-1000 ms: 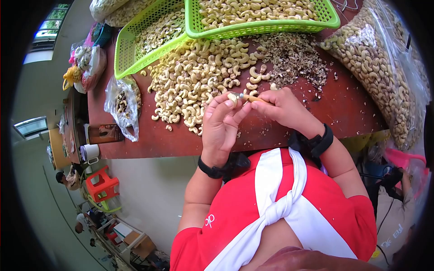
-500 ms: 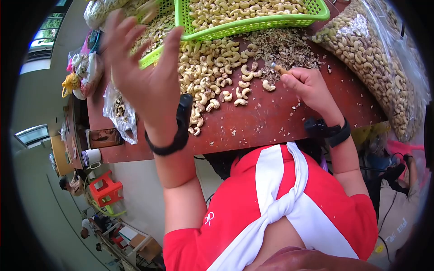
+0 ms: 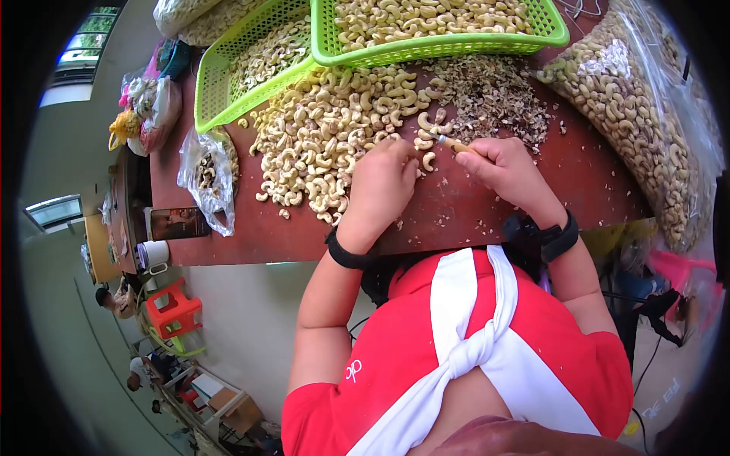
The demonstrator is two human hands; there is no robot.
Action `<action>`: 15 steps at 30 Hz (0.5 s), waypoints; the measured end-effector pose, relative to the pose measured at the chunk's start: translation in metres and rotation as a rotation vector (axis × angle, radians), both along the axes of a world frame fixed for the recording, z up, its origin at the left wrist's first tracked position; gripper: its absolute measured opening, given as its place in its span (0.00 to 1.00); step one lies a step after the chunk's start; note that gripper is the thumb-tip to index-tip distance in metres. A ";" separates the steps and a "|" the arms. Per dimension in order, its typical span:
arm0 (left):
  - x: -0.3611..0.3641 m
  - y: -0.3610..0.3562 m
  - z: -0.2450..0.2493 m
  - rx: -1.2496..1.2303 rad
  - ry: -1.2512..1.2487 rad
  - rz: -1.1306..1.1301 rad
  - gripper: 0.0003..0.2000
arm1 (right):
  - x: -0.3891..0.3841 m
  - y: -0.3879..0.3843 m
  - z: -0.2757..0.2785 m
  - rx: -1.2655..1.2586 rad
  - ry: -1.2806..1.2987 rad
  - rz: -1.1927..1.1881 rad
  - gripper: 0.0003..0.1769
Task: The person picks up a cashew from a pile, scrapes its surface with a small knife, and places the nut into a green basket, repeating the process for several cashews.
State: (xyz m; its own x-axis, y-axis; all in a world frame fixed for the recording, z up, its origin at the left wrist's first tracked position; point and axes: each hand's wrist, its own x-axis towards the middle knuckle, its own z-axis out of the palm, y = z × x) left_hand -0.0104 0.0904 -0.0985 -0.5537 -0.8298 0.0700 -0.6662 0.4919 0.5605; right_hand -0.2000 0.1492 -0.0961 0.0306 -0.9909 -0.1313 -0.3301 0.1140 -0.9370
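Observation:
My right hand (image 3: 502,169) is closed round the light wooden handle of a small knife (image 3: 450,143), its short metal blade pointing left. My left hand (image 3: 384,181) lies at the right edge of a heap of cashew nuts (image 3: 319,137), back of the hand up and fingers curled down. Whatever its fingertips hold is hidden. A few loose cashews (image 3: 429,161) lie between the two hands, close to the blade. Just beyond them is a pile of brown skin scraps (image 3: 494,99).
Behind the heap stand two green plastic baskets (image 3: 441,44) with cashews in them. A large clear bag of cashews (image 3: 631,114) leans at the right. On the red table's left lie a plastic bag of scraps (image 3: 207,178), a phone (image 3: 177,223) and a white mug (image 3: 153,254).
My left hand has come down from above the left basket to the cashews beside the knife, its spread fingers now curled. My right hand has shifted slightly left and nearer with the knife.

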 end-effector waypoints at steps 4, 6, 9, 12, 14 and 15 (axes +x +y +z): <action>0.011 0.002 0.009 0.511 0.523 0.126 0.05 | 0.006 0.002 0.008 0.037 -0.019 0.006 0.16; 0.021 0.002 0.014 0.799 0.910 0.117 0.08 | 0.011 0.000 0.012 0.013 -0.026 0.038 0.16; 0.035 0.004 0.022 0.912 1.049 0.068 0.10 | 0.019 -0.003 0.017 0.004 -0.054 0.105 0.16; 0.045 0.005 0.015 0.907 1.064 0.043 0.17 | 0.027 -0.004 0.022 0.037 -0.082 0.172 0.15; 0.048 0.006 0.014 0.902 1.057 0.024 0.19 | 0.030 -0.004 0.025 0.055 -0.092 0.207 0.15; 0.048 0.006 0.014 0.888 1.076 0.008 0.20 | 0.031 -0.004 0.027 0.043 -0.079 0.234 0.14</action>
State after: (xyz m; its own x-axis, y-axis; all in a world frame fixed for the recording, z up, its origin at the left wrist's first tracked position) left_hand 0.0375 0.0959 -0.0848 -0.5597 -0.8236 -0.0919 0.2846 -0.2952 0.9121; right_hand -0.1689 0.1450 -0.0695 0.2700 -0.9492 -0.1617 -0.2783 0.0838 -0.9568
